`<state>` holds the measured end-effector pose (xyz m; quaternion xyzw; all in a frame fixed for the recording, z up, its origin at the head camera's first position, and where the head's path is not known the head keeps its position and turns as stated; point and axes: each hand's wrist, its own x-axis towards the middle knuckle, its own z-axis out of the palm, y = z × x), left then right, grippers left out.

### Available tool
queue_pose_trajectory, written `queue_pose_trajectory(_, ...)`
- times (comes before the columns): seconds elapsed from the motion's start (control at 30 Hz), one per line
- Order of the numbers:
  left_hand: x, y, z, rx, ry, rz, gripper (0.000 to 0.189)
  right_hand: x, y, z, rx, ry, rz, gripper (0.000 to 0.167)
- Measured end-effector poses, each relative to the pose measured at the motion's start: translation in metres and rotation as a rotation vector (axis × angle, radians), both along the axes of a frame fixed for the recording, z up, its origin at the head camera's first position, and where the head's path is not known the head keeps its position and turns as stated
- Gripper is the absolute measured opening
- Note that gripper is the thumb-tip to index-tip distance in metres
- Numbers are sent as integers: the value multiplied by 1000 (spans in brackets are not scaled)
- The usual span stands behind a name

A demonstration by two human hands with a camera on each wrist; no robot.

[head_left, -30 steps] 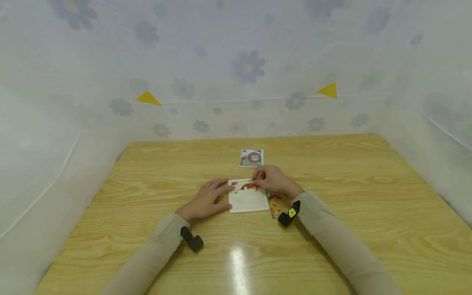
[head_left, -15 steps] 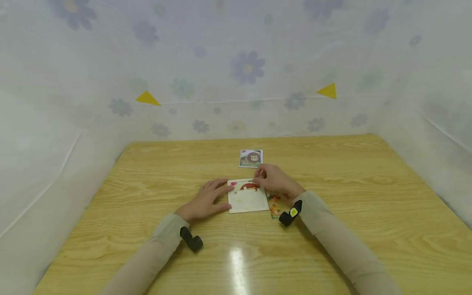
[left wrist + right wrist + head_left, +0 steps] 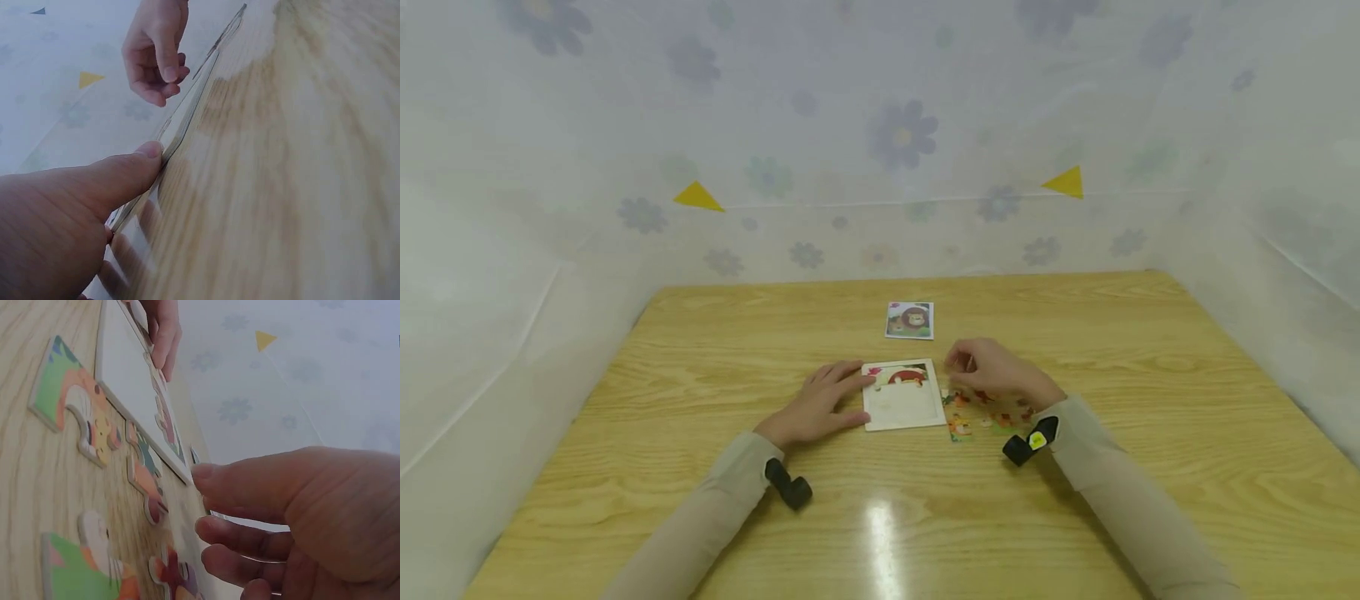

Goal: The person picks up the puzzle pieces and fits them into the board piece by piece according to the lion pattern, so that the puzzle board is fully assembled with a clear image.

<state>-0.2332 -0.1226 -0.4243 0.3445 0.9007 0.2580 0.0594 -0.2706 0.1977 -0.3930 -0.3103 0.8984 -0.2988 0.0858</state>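
A white puzzle tray point(image 3: 910, 410) lies flat on the table, with a few fitted pieces point(image 3: 907, 377) along its far side, showing a pink flower and a red-brown patch. My left hand point(image 3: 816, 408) rests at the tray's left edge, fingers spread; its thumb point(image 3: 128, 178) touches the rim in the left wrist view. Just right of the tray, my right hand point(image 3: 996, 368) hovers over loose jigsaw pieces, its fingers loosely curled with nothing seen between them. Nearby lie a green-and-orange piece point(image 3: 53, 394), a dark green and orange piece point(image 3: 145, 478) and a green piece with whiskers point(image 3: 75, 572).
A square picture card point(image 3: 910, 321) with a lion lies beyond the tray. The wood-grain table point(image 3: 737, 333) meets a pale flowered sheet point(image 3: 842, 167) at the back and sides. Two yellow triangles point(image 3: 700, 197) mark the back sheet.
My right hand has left the tray's far right corner and moved right, over the loose pieces, uncovering that corner and more pieces. My left hand has stayed at the left edge.
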Motion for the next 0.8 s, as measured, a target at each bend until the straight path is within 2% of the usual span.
queue_pose_trajectory(0.17, 1, 0, 0, -1, -1, -1, 60, 8, 11, 4, 67, -19, 92, 20)
queue_pose_trajectory(0.27, 1, 0, 0, 0, -5, -1, 61, 12, 12, 3, 78, -31, 120, 22)
queue_pose_trajectory(0.57, 0, 0, 1, -6, -13, 1, 63, 14, 13, 1, 52, -82, 59, 21)
queue_pose_trajectory(0.8, 1, 1, 1, 2, -16, 25, 68, 8, 9, -1, -3, -66, 36, 12)
